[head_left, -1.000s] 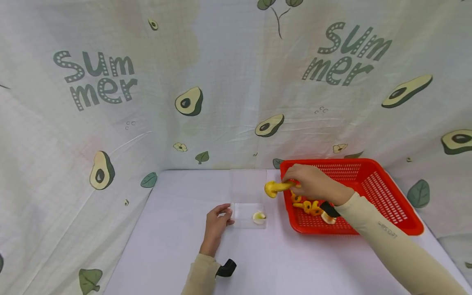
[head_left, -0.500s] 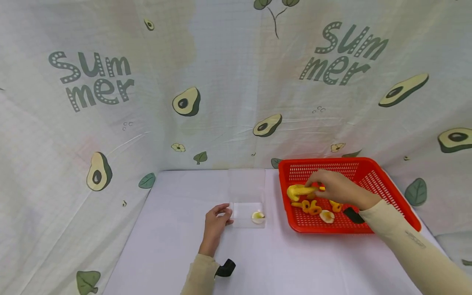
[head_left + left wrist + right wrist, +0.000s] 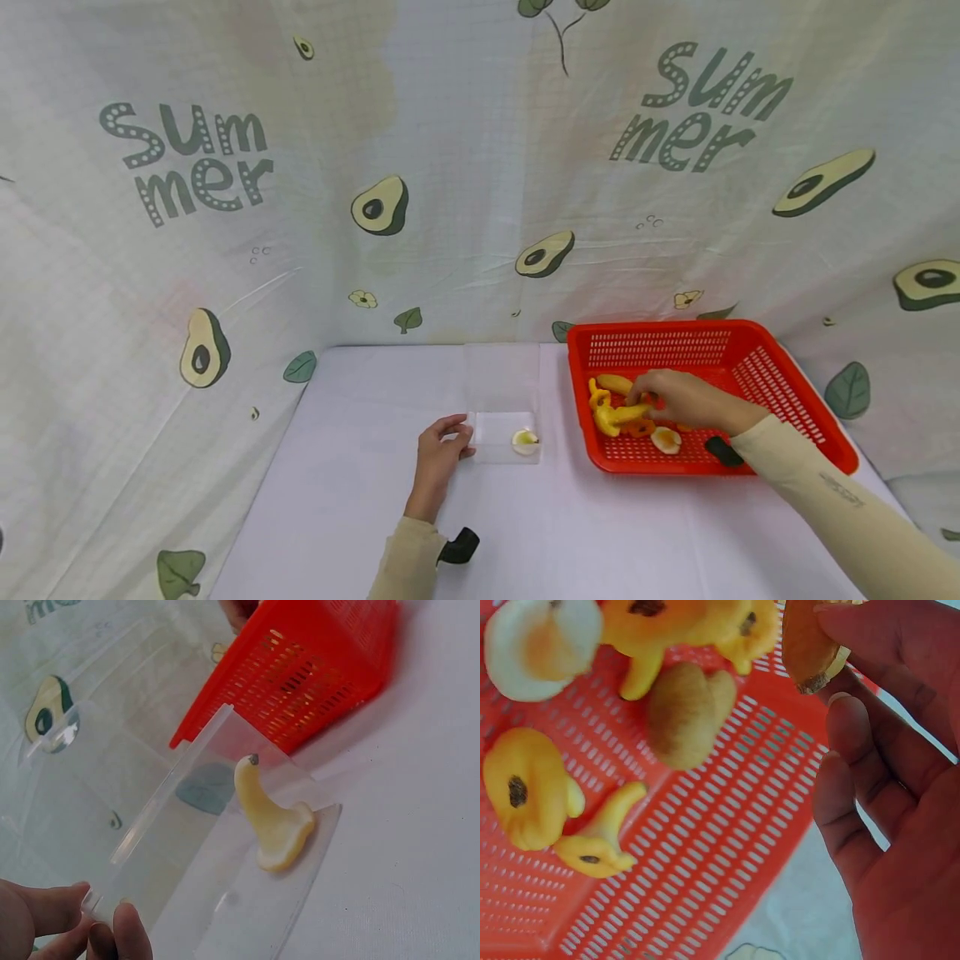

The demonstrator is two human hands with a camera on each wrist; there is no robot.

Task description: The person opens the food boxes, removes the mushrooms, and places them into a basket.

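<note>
My left hand [image 3: 437,461] pinches the left edge of a clear plastic box [image 3: 491,429] between thumb and fingers. Its lid stands raised at the back. Toward the box's right side lies a small pale-yellow mushroom [image 3: 274,829], dark at the stem tip. My right hand [image 3: 684,400] is low inside the red basket [image 3: 810,408], pinching a yellow mushroom [image 3: 609,419] by its stem, cap pointing left. From the right wrist, the brownish stem end [image 3: 810,649] shows under the thumb; the rest of that mushroom is out of that frame.
Several more yellow and orange mushrooms lie in the basket, among them a brownish one [image 3: 679,720] and a whitish round piece [image 3: 666,440]. A printed cloth [image 3: 450,167] hangs behind the white table [image 3: 352,467].
My right hand has carried the yellow mushroom from over the basket's left rim rightward and down among the other pieces. The left hand and box have stayed in place.
</note>
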